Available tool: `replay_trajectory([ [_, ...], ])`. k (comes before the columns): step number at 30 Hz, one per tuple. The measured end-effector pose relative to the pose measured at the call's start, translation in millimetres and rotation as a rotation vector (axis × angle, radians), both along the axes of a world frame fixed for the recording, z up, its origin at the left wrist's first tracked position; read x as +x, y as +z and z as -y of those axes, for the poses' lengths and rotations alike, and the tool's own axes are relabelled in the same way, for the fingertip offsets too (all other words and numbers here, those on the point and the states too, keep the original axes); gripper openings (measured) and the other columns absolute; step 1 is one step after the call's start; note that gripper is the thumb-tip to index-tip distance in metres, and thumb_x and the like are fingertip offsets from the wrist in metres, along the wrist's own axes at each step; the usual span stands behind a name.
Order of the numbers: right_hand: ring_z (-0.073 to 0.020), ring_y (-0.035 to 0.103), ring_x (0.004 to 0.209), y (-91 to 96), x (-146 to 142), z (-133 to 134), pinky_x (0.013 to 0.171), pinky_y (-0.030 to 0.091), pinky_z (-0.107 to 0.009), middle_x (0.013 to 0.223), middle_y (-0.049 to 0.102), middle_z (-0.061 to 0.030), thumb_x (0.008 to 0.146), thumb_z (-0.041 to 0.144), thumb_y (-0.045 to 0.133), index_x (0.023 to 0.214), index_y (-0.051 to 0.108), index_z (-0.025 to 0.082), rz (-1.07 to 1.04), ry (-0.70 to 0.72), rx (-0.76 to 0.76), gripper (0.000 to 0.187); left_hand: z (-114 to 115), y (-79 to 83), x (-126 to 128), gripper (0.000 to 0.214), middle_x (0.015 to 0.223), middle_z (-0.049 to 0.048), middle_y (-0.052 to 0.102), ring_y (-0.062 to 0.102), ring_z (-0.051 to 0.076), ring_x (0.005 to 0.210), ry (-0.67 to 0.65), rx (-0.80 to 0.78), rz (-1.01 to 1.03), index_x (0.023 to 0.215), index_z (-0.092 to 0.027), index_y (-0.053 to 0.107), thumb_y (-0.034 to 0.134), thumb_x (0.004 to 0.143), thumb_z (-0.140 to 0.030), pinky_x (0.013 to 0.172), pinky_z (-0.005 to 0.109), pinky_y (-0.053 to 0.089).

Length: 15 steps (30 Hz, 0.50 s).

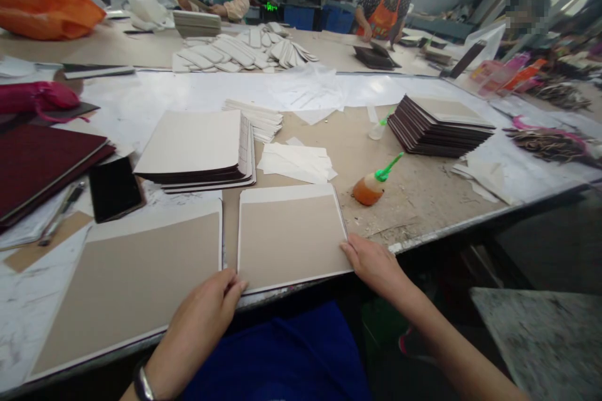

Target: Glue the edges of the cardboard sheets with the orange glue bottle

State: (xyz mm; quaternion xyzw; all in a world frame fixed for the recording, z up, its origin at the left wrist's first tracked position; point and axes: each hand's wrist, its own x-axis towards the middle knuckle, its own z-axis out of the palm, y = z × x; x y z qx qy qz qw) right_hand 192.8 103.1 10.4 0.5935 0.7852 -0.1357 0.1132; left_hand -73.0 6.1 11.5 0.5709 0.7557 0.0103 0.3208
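In front of me, at the table's near edge, lies a flat beige panel (291, 238) with a white border. My left hand (211, 297) is closed at its lower left corner, thumb and fingertips on the edge. The right edge, close to the lower right corner, is pinched by my right hand (369, 260). A second beige panel (145, 276) lies to the left, partly covered by my left hand and wrist. Behind them stands a stack of pale boards with dark edges (197, 141). White paper pieces (296, 161) lie behind the panel between my hands.
A squeeze bottle of orange-brown liquid (370, 190) with a green nozzle stands right of the panel. A dark-edged stack (437, 125) sits beyond it. At left are a phone (115, 189), a pen (63, 213) and maroon covers (44, 166). Two people work across the table.
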Motion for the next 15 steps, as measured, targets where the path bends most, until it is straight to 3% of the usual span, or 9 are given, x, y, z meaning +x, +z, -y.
replay_trajectory([
  [15, -0.0244, 0.065, 0.079, -5.0, 2.0, -1.1, 0.059, 0.031, -0.029, 0.085, 0.068, -0.0074, 0.096, 0.031, 0.036, 0.085, 0.054, 0.02, 0.031, 0.015, 0.002, 0.024, -4.0, 10.9, 5.4, 0.023, 0.074, 0.0028, 0.057, 0.055, 0.019, 0.074, 0.009, -0.004, -0.022, 0.07, -0.021, 0.043, 0.037, 0.091, -0.025, 0.068, 0.028, 0.033],
])
